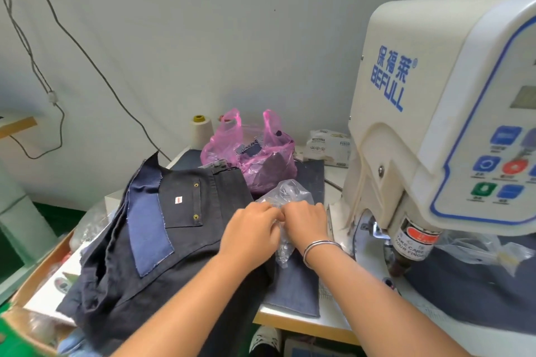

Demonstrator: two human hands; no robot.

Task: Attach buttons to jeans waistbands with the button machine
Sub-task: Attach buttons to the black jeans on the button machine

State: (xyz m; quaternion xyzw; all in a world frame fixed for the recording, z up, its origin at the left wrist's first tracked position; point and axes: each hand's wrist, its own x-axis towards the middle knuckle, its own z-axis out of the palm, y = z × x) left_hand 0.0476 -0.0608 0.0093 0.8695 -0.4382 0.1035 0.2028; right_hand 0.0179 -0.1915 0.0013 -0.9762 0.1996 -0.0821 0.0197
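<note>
Lettering "BEFULL" marks the cream button machine (452, 113) at right. Both hands, left hand (249, 236) and right hand (304, 223), pinch a clear plastic bag (285, 194) over dark jeans (162, 240) on the white table (333, 324) by a grey wall (232, 38).

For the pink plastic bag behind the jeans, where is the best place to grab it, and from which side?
Take the pink bag by its two upright handle loops, coming from above. They stand free over the slumped, full body, and the jeans crowd its near side.

Pale grey wall (203, 38), green floor (58, 211)
</note>
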